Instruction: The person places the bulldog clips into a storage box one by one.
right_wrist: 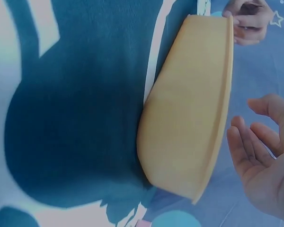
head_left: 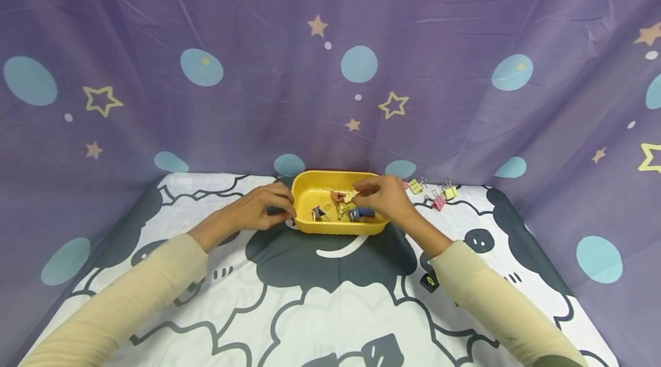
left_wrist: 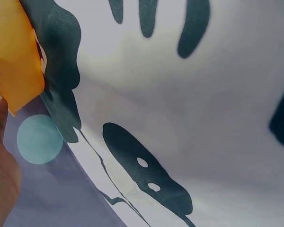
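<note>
A yellow plastic bin (head_left: 341, 228) sits at the back of the cloth-covered table. Inside it lie several binder clips: a blue one (head_left: 363, 214) at the front right, a dark blue one (head_left: 319, 213) at the front left, and red and yellow ones in the middle. My left hand (head_left: 265, 206) holds the bin's left end, fingers at the rim. Over the right part of the bin, my right hand (head_left: 382, 198) reaches down, fingertips close to a yellow clip (head_left: 348, 197). In the right wrist view, thumb and fingers stand apart with nothing visible between them.
Right of the bin lie several loose binder clips, among them a pink one (head_left: 438, 202) and a yellow one (head_left: 450, 191). A purple curtain (head_left: 258, 69) with stars and dots hangs behind the table. The cloth (head_left: 341, 321) has a black-and-white cartoon print.
</note>
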Available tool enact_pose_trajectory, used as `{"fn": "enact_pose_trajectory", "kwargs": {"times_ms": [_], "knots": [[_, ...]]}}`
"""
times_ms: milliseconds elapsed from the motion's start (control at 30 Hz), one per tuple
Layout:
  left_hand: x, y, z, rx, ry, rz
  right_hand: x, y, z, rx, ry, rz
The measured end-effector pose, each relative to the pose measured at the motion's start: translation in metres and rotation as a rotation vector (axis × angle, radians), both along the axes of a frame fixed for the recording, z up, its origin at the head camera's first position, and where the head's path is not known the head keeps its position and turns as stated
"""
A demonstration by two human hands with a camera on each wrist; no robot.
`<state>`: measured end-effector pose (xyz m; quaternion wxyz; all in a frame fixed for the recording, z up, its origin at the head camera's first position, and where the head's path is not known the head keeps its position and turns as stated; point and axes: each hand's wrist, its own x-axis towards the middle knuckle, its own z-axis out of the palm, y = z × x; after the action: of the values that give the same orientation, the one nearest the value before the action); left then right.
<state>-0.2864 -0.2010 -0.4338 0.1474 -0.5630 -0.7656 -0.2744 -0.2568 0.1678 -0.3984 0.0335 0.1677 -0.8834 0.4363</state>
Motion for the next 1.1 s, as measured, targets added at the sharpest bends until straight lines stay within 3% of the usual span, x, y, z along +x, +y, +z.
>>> {"fn": "enact_pose_trajectory", "kwargs": {"times_ms": [533,900,1100], "knots": [[0.001,0.002,0.004,-0.028,-0.027,0.007,0.004,0.04,0.005,-0.041,-0.021,-0.097],[0.001,0.002,0.004,-0.027,-0.012,-0.005,0.011,0.071,0.003,0.003,-0.056,-0.144],[0.002,0.001,0.004,-0.042,-0.042,0.013,0.014,0.09,0.003,0.024,-0.024,-0.165]]}}
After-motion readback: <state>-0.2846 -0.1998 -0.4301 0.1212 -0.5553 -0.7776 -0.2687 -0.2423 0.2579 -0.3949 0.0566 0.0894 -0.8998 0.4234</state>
